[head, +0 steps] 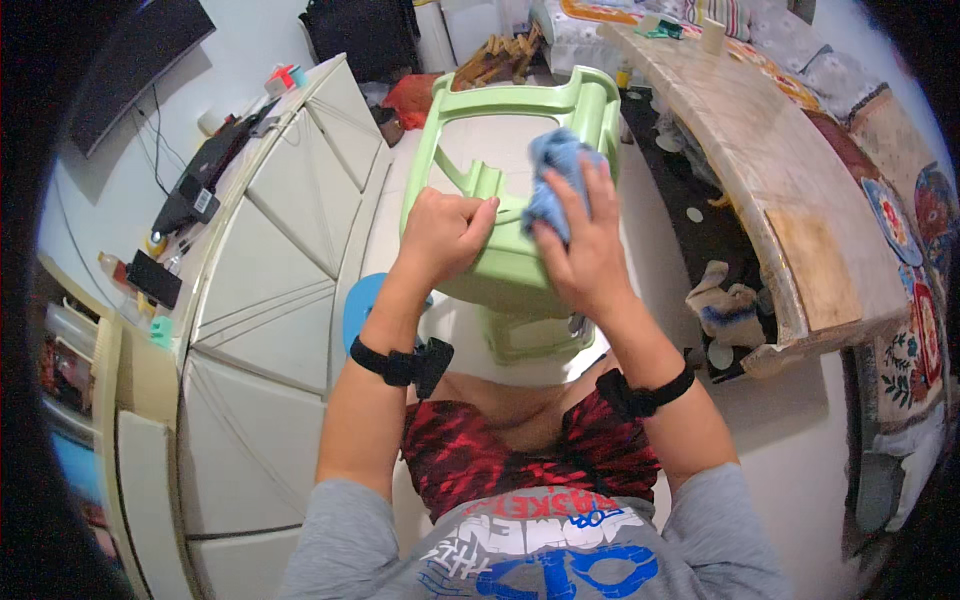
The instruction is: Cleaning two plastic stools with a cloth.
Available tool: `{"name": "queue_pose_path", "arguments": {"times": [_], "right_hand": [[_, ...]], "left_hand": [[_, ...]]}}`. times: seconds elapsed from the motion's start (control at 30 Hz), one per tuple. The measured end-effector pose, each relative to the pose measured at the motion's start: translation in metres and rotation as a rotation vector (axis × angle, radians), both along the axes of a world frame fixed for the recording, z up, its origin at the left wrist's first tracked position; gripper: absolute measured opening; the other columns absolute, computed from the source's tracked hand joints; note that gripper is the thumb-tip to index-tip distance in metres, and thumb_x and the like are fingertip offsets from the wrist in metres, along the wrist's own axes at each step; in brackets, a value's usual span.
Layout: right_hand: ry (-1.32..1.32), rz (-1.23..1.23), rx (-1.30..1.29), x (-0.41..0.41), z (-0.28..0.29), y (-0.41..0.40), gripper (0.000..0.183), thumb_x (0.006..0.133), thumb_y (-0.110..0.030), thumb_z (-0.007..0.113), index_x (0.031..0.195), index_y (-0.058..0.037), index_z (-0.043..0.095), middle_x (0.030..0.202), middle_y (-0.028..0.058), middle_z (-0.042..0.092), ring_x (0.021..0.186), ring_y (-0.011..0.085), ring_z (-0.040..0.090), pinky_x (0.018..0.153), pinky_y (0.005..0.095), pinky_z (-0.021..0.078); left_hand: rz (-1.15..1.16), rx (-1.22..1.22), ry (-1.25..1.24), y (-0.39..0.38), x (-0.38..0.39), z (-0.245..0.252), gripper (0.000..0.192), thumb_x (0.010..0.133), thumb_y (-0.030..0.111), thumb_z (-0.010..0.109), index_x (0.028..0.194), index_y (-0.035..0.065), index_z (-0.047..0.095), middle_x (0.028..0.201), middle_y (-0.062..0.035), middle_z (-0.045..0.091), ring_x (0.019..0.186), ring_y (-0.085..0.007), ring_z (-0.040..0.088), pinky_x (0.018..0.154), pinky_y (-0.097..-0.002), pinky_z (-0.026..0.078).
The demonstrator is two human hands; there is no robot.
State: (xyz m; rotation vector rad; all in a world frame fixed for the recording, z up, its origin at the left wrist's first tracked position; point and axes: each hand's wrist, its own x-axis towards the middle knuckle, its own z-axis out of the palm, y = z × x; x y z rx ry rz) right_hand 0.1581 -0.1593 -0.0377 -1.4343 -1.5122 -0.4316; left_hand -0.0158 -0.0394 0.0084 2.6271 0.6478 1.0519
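A light green plastic stool or chair (pixel 506 259) stands on the floor in front of me, with open gaps in its frame. My left hand (pixel 448 229) is closed around a green edge of it at the near left. On its right side, my right hand (pixel 589 232) presses a crumpled blue cloth (pixel 559 161) against the plastic, the fingers spread over the cloth. Black straps with small devices are on both my forearms. The underside of the green piece is partly hidden by my hands and the cloth.
A white cabinet (pixel 289 225) with electronics on top runs along the left. On the right is a long low table (pixel 739 127) with a brown board (pixel 814 266). A blue plastic object (pixel 365 300) is beside my left forearm. Bundled wood (pixel 499 60) lies at the back.
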Motion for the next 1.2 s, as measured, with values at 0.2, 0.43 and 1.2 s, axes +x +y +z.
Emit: {"name": "queue_pose_path", "arguments": {"times": [0.2,0.43,1.2], "right_hand": [[0.469,0.098,-0.036,-0.004,-0.011,0.0,0.068,0.099,-0.031,0.056,0.158,-0.012,0.028,0.149,0.0374,0.029,0.131,0.0584,0.043,0.109,0.0551,0.0418],[0.358,0.004,-0.001,-0.012,-0.018,-0.007,0.068,0.097,-0.03,0.057,0.158,-0.0113,0.03,0.147,0.0437,0.028,0.128,0.0628,0.042,0.107,0.0571,0.043],[-0.274,0.029,-0.003,-0.057,0.028,-0.042,0.058,0.09,-0.033,0.067,0.147,-0.0261,0.057,0.159,0.0125,0.042,0.135,0.0444,0.042,0.116,0.0573,0.0253]], "left_hand": [[-0.012,-0.014,-0.037,0.002,-0.003,-0.004,0.038,0.093,0.021,0.063,0.06,0.0031,0.063,0.055,-0.0181,0.056,0.053,-0.0386,0.056,0.065,-0.0456,0.044],[0.152,0.487,0.025,-0.013,0.019,0.0,0.028,0.098,0.022,0.06,0.076,0.005,0.066,0.067,-0.015,0.066,0.066,-0.0361,0.063,0.08,-0.0448,0.05],[-0.247,-1.133,-0.789,-0.017,0.013,-0.017,0.042,0.106,0.033,0.052,0.104,-0.0037,0.073,0.097,-0.0116,0.074,0.079,-0.0174,0.07,0.071,-0.0306,0.058]]}}
